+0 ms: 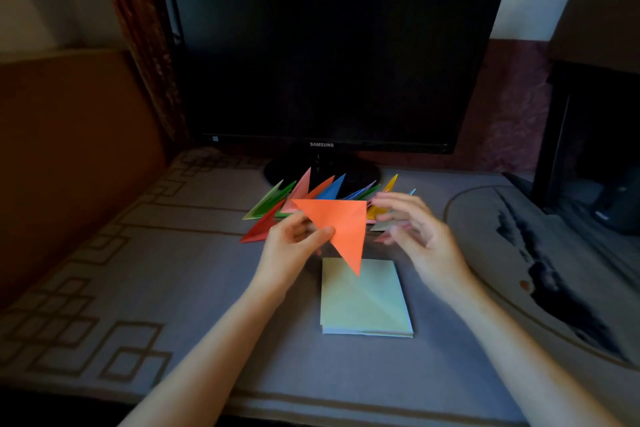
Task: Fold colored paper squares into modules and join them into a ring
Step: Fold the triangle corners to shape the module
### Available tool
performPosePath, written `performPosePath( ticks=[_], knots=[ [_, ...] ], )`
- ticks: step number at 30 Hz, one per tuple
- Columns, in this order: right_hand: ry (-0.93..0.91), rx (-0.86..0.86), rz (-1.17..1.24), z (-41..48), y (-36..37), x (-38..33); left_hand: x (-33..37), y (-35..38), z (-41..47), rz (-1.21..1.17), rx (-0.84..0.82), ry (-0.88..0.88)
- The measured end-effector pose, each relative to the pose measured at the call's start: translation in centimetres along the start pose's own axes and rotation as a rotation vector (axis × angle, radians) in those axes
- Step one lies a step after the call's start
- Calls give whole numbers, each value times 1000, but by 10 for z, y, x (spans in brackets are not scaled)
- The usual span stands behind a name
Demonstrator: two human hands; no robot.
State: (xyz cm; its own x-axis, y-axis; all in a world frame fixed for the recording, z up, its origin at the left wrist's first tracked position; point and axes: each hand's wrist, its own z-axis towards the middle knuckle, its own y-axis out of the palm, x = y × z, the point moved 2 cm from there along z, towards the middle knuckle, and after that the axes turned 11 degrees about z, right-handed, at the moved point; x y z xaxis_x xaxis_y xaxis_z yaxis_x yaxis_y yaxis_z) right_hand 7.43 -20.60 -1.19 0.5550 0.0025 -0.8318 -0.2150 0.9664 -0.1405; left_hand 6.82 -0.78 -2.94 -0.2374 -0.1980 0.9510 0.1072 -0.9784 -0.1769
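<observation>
One SAMSUNG monitor (332,45) behind orange paper (341,220)

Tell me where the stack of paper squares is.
In the head view the stack of paper squares lies flat on the cloth, centre frame, just below the orange triangle that the left hand holds.

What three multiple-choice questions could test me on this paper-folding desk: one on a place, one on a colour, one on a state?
1. The stack of pale green paper squares lies: A) on the grey patterned tablecloth, B) on the floor, C) in a hand.
2. The folded paper triangle pinched by the left hand is: A) blue, B) orange, C) yellow.
3. The screen of the black flat monitor is: A) dark, B) showing a video, C) showing text.
A: it lies flat on the cloth. B: plainly orange. A: nothing is lit.
</observation>
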Motion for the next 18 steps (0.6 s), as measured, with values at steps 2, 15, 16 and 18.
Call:
performPosePath(
  ticks=[2, 15, 16, 18],
  knots=[
    [12, -81, -96, -2, 2, 1, 2, 2, -1, -16, -38, -17],
    [110, 10, -40, 0, 6, 8, 6, 7, -6, -153, -233, -91],
    [131, 18, -32, 0, 6, 9, 6, 8, -6, -172, -241, -96],
    [171, 38, 3, -1, 7, 9, 7, 9, -7, -204, -257, -109]
  ],
)
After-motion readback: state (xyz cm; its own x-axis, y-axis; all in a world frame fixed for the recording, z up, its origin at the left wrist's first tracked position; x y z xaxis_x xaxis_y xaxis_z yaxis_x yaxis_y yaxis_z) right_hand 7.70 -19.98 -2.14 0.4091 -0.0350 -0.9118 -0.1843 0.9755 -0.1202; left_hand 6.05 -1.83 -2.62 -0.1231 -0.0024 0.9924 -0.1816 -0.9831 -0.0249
